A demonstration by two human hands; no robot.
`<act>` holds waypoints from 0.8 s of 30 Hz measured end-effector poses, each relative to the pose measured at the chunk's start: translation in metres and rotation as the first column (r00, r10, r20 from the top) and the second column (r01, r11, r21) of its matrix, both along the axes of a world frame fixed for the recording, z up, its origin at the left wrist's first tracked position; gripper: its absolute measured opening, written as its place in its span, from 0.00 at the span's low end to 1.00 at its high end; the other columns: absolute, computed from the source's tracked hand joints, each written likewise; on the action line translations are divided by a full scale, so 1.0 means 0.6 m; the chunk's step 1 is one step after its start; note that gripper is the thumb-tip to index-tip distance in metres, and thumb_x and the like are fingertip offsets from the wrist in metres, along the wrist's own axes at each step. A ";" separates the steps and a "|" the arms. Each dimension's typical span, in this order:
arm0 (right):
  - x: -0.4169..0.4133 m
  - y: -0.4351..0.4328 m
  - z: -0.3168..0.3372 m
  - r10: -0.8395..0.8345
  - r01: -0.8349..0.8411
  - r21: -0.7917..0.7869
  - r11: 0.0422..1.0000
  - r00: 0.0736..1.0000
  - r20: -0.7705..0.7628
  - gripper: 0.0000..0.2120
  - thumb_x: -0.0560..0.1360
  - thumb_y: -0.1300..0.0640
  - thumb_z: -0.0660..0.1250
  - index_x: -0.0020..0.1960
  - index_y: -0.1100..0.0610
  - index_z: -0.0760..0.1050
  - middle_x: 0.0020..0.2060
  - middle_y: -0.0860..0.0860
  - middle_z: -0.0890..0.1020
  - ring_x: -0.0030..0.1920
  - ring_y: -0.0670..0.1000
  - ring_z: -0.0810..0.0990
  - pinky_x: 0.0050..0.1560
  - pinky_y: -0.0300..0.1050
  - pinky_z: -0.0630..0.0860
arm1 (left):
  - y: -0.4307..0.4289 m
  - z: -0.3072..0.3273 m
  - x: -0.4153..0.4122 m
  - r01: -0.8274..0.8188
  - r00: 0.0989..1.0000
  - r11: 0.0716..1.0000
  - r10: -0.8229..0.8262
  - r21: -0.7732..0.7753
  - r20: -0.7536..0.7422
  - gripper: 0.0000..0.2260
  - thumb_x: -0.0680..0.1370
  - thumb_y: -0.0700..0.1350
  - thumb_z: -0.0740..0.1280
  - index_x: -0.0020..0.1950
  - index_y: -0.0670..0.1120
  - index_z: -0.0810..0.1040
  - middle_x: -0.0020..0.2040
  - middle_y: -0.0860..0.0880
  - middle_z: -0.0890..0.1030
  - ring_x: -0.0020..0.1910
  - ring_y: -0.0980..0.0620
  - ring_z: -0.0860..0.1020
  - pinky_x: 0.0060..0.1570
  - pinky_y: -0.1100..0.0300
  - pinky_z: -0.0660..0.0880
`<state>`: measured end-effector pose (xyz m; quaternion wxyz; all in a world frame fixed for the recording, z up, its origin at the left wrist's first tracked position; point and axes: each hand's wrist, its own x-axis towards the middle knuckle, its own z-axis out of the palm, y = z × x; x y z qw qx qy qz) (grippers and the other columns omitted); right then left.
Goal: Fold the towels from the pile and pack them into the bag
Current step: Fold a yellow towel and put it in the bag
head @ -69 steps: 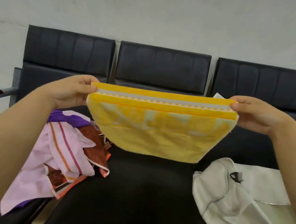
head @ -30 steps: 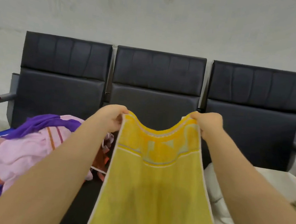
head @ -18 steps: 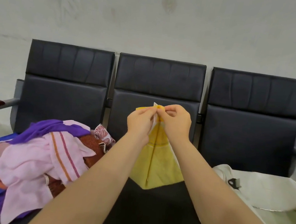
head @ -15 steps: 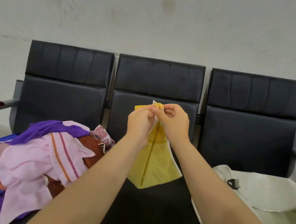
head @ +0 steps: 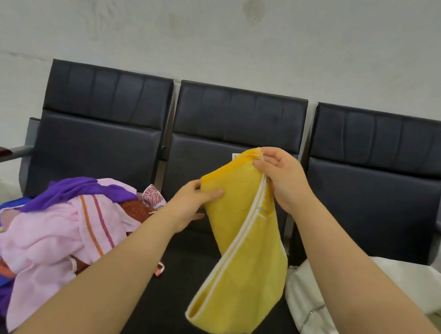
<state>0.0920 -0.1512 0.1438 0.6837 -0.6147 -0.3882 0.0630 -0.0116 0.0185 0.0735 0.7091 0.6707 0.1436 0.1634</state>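
The right hand (head: 280, 178) pinches the top corner of the folded yellow towel (head: 244, 264), which hangs between the forearms above the black surface (head: 176, 320). The left hand (head: 192, 204), lower and apart from it, pinches the towel's left edge. The pile of towels (head: 57, 231) lies left of the left hand. The white bag (head: 306, 295) lies below and to the right of the right hand.

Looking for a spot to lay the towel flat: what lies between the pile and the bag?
Head view: the middle seat's bare black cushion; the yellow towel hangs over it, gripped by the left hand and right hand.
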 end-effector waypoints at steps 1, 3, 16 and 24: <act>0.000 -0.008 0.005 0.062 -0.062 -0.001 0.998 0.998 -0.013 0.09 0.76 0.65 0.67 0.56 0.58 0.77 0.51 0.57 0.83 0.51 0.54 0.83 0.52 0.49 0.80 | 0.002 -0.001 0.002 0.014 0.998 0.993 -0.007 -0.116 0.064 0.32 0.66 0.48 0.77 0.67 0.45 0.71 0.62 0.46 0.79 0.64 0.42 0.75 0.63 0.44 0.72; 0.006 -0.026 0.017 0.035 -0.020 -0.130 0.991 0.993 0.114 0.11 0.76 0.63 0.67 0.59 0.58 0.76 0.51 0.55 0.83 0.49 0.51 0.83 0.50 0.45 0.81 | 0.003 0.009 0.001 -0.034 0.986 0.988 0.058 -0.153 0.159 0.20 0.69 0.40 0.74 0.60 0.44 0.76 0.56 0.43 0.81 0.58 0.41 0.78 0.56 0.46 0.76; 0.022 -0.047 0.013 -0.085 0.093 -0.254 0.963 0.995 0.044 0.10 0.76 0.68 0.59 0.50 0.58 0.76 0.43 0.56 0.78 0.45 0.55 0.79 0.45 0.47 0.79 | 0.035 0.123 -0.029 0.011 0.983 0.949 -0.067 0.314 0.169 0.06 0.76 0.37 0.68 0.51 0.46 0.78 0.47 0.47 0.81 0.50 0.47 0.80 0.53 0.50 0.78; 0.021 -0.037 0.009 -0.136 0.160 -0.350 0.923 0.986 0.092 0.14 0.79 0.63 0.55 0.60 0.55 0.74 0.48 0.53 0.78 0.47 0.51 0.77 0.45 0.44 0.75 | 0.033 0.110 -0.013 -0.004 0.996 0.934 -0.026 0.356 0.082 0.07 0.73 0.37 0.72 0.47 0.46 0.77 0.44 0.48 0.80 0.47 0.49 0.80 0.47 0.53 0.79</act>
